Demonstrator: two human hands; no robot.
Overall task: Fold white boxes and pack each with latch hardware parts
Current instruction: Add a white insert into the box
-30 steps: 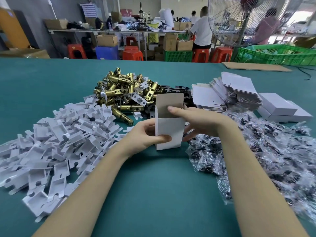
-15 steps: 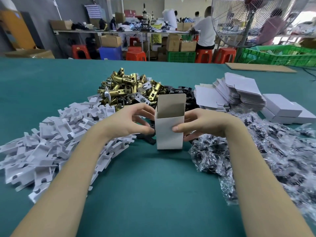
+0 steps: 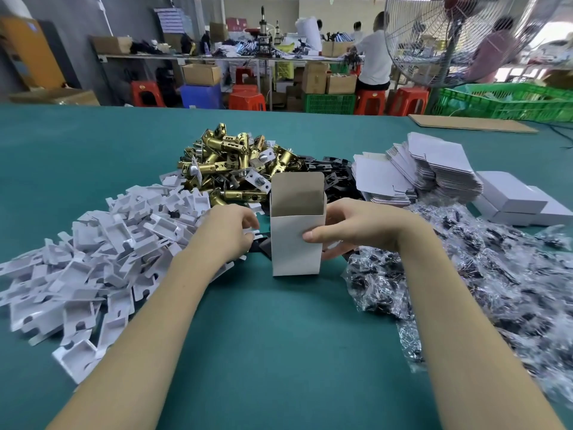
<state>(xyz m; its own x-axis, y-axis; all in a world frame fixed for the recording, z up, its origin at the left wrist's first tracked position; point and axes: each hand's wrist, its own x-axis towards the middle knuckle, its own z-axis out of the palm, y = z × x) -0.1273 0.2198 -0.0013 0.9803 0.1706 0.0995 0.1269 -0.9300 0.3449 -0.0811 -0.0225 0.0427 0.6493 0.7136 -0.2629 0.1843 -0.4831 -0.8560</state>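
White box (image 3: 296, 243) stands upright, right hand (image 3: 356, 228) gripping its side.

Bare table (image 3: 279, 352) lies open between white inserts (image 3: 93, 259) and bagged parts (image 3: 496, 290).

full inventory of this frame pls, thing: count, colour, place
open box: one, white, upright at table centre
plastic inserts: a pile, white, left
latches: a pile, brass, behind the box
black plates: a pile, right of the latches
flat box blanks: stacks, white, far right
closed boxes: a few, white, right edge
bagged parts: a heap, clear bags with dark contents, right
table: one, teal
left hand: fingers curled at the inserts' edge
right hand: holds the box
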